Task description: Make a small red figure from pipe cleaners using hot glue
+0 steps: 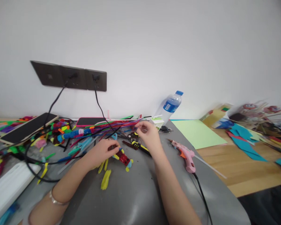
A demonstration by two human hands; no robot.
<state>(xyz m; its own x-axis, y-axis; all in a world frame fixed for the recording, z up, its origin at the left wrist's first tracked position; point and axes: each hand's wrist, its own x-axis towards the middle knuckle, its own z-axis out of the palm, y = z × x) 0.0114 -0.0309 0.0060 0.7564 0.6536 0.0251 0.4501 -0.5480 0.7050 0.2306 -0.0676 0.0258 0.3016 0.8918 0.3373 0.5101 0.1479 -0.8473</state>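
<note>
My left hand (105,151) curls its fingers together over the upper end of a small red pipe-cleaner figure (124,158) with yellow and light-blue tips. What lies inside those fingers is hidden. My right hand (148,134) pinches thumb and fingers at the right end of a long bundle of purple and red pipe cleaners (117,123); whatever is in the pinch is too small to name. Between the hands lie scissors (130,137) and yellow-and-black pliers (140,147). A loose folded yellow pipe cleaner (105,179) rests in front of my left hand.
A pink glue gun (187,156) with a black cord lies at right, near green paper (199,133). A water bottle (172,106) leans by the wall beside a small carton (157,121). Phones (29,128), black cables (29,162) and a white power strip (11,190) crowd the left.
</note>
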